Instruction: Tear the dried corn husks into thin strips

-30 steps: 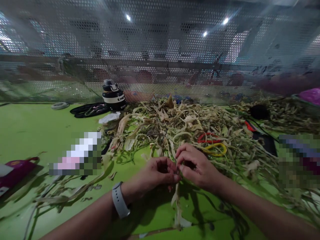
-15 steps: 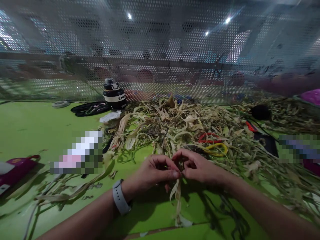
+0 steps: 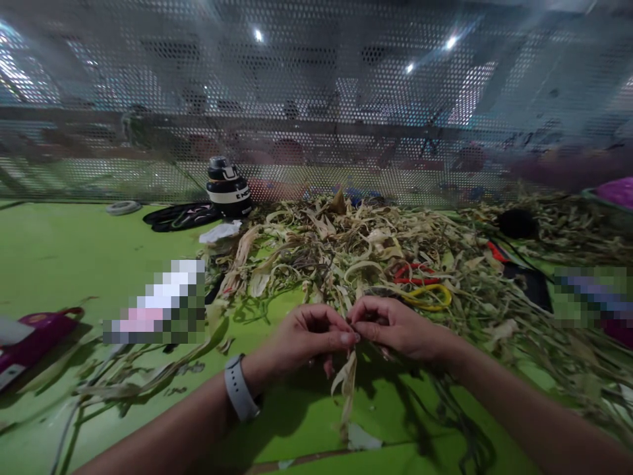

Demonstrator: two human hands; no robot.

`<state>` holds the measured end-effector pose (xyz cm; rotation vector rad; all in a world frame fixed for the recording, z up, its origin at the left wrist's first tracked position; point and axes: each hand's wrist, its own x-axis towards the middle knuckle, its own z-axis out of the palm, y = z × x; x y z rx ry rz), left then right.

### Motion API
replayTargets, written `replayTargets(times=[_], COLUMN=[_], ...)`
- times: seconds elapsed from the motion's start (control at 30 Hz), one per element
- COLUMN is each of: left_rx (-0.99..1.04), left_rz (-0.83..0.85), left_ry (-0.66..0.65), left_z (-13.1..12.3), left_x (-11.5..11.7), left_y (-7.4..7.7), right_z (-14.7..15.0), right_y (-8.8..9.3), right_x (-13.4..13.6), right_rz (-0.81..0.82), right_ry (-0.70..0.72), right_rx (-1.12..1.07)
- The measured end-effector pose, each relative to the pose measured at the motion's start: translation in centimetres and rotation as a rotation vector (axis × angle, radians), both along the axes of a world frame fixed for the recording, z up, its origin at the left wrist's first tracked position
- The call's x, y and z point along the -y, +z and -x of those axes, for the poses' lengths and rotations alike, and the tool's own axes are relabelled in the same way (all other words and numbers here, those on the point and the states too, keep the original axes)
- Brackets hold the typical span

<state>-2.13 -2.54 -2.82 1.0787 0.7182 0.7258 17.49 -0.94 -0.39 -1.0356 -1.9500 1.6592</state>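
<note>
My left hand (image 3: 321, 336), with a pale watch strap (image 3: 240, 388) on its wrist, is closed in a pinch on a dried plant strip (image 3: 347, 389). The strip is pale and papery, and its loose end hangs below my fingertips toward the table. My right hand (image 3: 390, 326) is closed too, thumb and forefinger pinching at the strip's upper end. The fingertips of both hands nearly meet there and hide the gripped part. Just beyond my hands lies a broad heap of dried plant strips (image 3: 326, 244), tan and green.
The green table (image 3: 99, 257) ends at a perforated metal screen (image 3: 316, 119). A black bottle (image 3: 230, 191) stands at its foot, near a tape roll (image 3: 123, 208). Yellow (image 3: 430, 298) and red scissor-like loops (image 3: 413, 272) lie in the heap. A purple item (image 3: 39, 340) lies far left.
My right fingers have shifted slightly, the forefinger now lying straighter against the thumb. The hanging end of the strip has swung a little to the left.
</note>
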Motion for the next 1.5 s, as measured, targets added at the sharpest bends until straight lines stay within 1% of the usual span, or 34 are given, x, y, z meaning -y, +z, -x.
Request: replayTargets(times=[0.07,0.1,0.17,0.3,0.37,0.4,0.47,0.53,0.57,0.7,0.8,0.9,1.0,1.17,1.23,1.37,1.43,1.5], left_rx=[0.012,0.020,0.034,0.044,0.045,0.045,0.046,0.040,0.032,-0.028,-0.044,-0.007,0.011,-0.006,-0.014,-0.036,-0.036,-0.026], left_rz=[-0.019,-0.024,-0.023,0.014,0.028,0.030,0.021,0.000,-0.015,-0.038,-0.006,0.022,0.014,0.014,0.031,0.046,0.043,0.039], left_ry=[0.002,0.001,0.001,0.007,0.005,0.005,0.000,-0.029,-0.046,-0.075,-0.046,-0.016,-0.013,-0.005,0.012,0.026,0.033,0.033], left_z=[0.0,0.0,0.0,-0.2,-0.3,-0.4,-0.4,-0.3,-0.2,0.0,-0.1,-0.1,-0.1,-0.2,-0.3,-0.2,-0.2,-0.2], left_x=[0.0,0.0,0.0,0.2,0.2,0.3,0.4,0.4,0.4,0.4,0.3,0.2,0.1,0.2,0.3,0.3,0.2,0.1], left_y=[0.0,0.0,0.1,0.5,0.7,0.7,0.7,0.5,0.4,0.4,0.5,0.4,0.3,0.8,1.0,1.0,1.0,0.9], right_z=[-0.1,-0.2,-0.3,-0.4,-0.4,-0.3,-0.3,-0.2,-0.1,-0.1,-0.3,-0.8,-1.1,-0.9,-0.7,-0.8,-1.0,-1.1], right_y=[0.1,0.1,0.0,-0.3,-0.3,-0.3,-0.3,-0.3,-0.3,-0.3,0.2,0.9,1.3,1.0,1.0,1.3,1.5,1.7], right_x=[0.1,0.1,0.0,-0.2,-0.2,-0.1,0.0,0.1,0.1,-0.1,-0.2,-0.3,-0.3,-0.1,-0.1,-0.1,-0.1,-0.1], right_rz=[0.118,0.136,0.112,0.014,-0.020,-0.011,0.078,0.185,0.214,0.248,0.275,0.218,0.148,-0.126,-0.180,-0.202,-0.173,-0.097], right_ry=[0.023,0.039,0.064,0.099,0.090,0.074,0.035,0.012,0.002,-0.051,-0.041,0.009,0.062,0.102,0.121,0.104,0.096,0.097], right_rx=[-0.007,-0.014,-0.031,-0.017,-0.020,-0.029,-0.048,-0.075,-0.096,-0.210,-0.203,-0.107,0.003,0.138,0.133,0.119,0.126,0.120])
